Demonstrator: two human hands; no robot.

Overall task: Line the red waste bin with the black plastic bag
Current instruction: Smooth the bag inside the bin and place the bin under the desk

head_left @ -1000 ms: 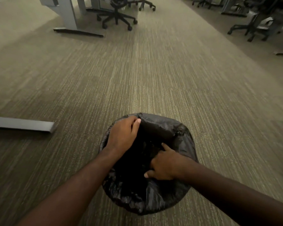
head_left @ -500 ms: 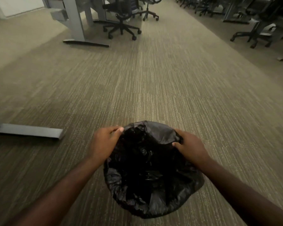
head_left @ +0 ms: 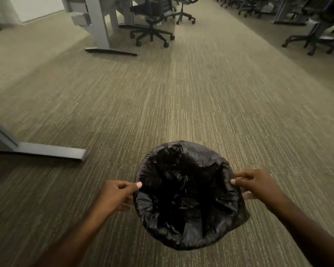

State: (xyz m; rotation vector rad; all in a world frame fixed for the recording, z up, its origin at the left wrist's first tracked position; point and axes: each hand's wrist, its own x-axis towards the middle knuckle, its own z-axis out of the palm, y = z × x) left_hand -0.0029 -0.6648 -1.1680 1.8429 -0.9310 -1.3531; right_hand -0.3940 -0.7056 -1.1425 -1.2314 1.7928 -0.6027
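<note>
Since a second ago both hands have left the mouth of the bag and moved out to opposite sides of the rim: the left hand (head_left: pixel 115 196), which lay over the far-left edge, now sits at the left side, thumb and curled fingers pinching the folded film; the right hand (head_left: pixel 257 186), which was pressing down inside the opening, now pinches the right side in the same way, its thumb tip on the inner lip; by my reading the interior has been pushed down and the present step is tugging the overhang evenly round the rim, so the lining looks nearly finished; the black plastic bag (head_left: pixel 185 191) stands on the floor between the two hands, its mouth open in a rough circle and its skirt draped down the outside; the red waste bin beneath it is wholly hidden, so no red shows and how well it is seated cannot be told; the film is thin, glossy and heavily crinkled, sagging in soft folds toward a dark centre, with a loose flap bulging at the lower right; around it lies short-pile carpet (head_left: pixel 181 97) with fine lengthwise streaks of olive and tan; to the left a flat grey metal desk foot (head_left: pixel 52 151) rests on it; farther off stand a black office chair (head_left: pixel 152 22) on a five-star castor base and more grey desk legs
</note>
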